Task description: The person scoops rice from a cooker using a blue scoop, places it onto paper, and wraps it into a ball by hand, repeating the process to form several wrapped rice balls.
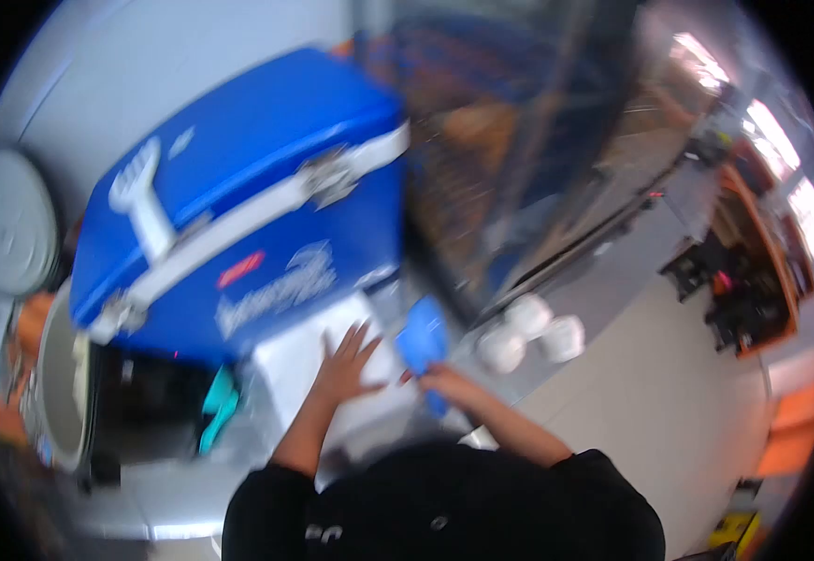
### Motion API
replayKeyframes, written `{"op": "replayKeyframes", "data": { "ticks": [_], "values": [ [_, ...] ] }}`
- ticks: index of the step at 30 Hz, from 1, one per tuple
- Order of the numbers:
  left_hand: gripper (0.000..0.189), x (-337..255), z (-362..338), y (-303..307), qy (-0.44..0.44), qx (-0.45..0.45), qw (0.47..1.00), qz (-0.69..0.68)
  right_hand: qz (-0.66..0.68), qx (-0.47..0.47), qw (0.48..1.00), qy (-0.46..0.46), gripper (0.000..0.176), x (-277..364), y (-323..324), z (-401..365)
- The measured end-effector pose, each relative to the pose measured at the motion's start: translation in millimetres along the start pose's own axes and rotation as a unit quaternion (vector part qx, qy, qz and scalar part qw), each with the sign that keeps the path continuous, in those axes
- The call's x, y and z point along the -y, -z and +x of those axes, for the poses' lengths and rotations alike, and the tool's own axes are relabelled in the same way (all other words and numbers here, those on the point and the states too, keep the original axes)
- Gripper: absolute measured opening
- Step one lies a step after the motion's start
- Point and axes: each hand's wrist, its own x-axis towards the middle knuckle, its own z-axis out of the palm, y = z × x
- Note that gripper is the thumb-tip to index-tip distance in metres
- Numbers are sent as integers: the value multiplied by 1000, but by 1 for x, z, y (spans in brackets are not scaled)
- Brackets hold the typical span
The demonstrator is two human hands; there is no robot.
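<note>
My left hand (343, 370) lies with its fingers spread over a white sheet or board (299, 351), in front of the blue cooler (266, 224). To its right, my right hand (439, 381) has its fingers closed on a blue scoop (423, 337), whose wide end points away from me and whose lower end shows below the hand. The cooler has a white rim, metal latches and a white handle-like piece on its lid. A teal scoop (220, 407) rests left of the white sheet, beside a dark surface.
Several white cups or rolls (528, 316) stand right of the blue scoop. Behind them is a glass case (519, 140). A grey tub (65, 383) and a round grey lid (11, 222) are at the far left. An orange-edged shelf (762, 271) stands at the right.
</note>
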Motion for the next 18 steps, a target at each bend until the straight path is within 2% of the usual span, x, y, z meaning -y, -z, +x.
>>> {"op": "replayKeyframes", "data": {
  "ticks": [1, 2, 3, 4, 5, 6, 8, 9, 11, 13, 14, 15, 16, 18],
  "values": [
    [92, -4, 3, 2, 0, -5, 1000, 1, 31, -3, 998, 59, 34, -12, -5, 10],
    [91, -8, 2, 3, 0, -37, 999, -26, 19, 4, 999, 51, 32, 9, -17, 6],
    [89, 6, 2, -10, -4, 3, 1000, 8, 45, 26, 996, 68, 35, -30, -34, 45],
    [82, 2, 5, -7, 3, 34, 999, -3, 4, 48, 998, 34, 39, 3, -44, 32],
    [83, 23, 2, -24, -26, 19, 993, -111, 92, 80, 993, -11, 41, 38, -63, 16],
    [83, 29, -1, -31, -26, 3, 996, -83, 165, 78, 982, 56, 39, 34, -84, 21],
    [83, 28, 2, -39, -18, -30, 999, -23, 102, 17, 982, 157, 40, 10, -107, 47],
    [84, 32, 1, -46, -18, -46, 999, -7, 103, 2, 981, 164, 40, -3, -110, 51],
    [84, 32, 3, -53, -26, -63, 997, 17, 45, -81, 992, 90, 42, -25, -108, 61],
    [85, 32, 7, -50, -41, -59, 997, 26, 42, -125, 983, 127, 43, -36, -102, 60],
    [80, 8, 7, -12, -19, -5, 999, -29, 4, -180, 972, 150, 41, -36, -97, 49],
    [80, 3, 10, 5, -21, -3, 999, -29, -34, -235, 956, 170, 38, -37, -92, 37],
    [78, 1, 12, 17, -11, 34, 998, -59, -69, -241, 952, 177, 31, -37, -83, 26],
    [74, 11, 18, 18, 12, 85, 988, -125, -76, -219, 959, 166, 28, -48, -72, 22]
  ]
}}
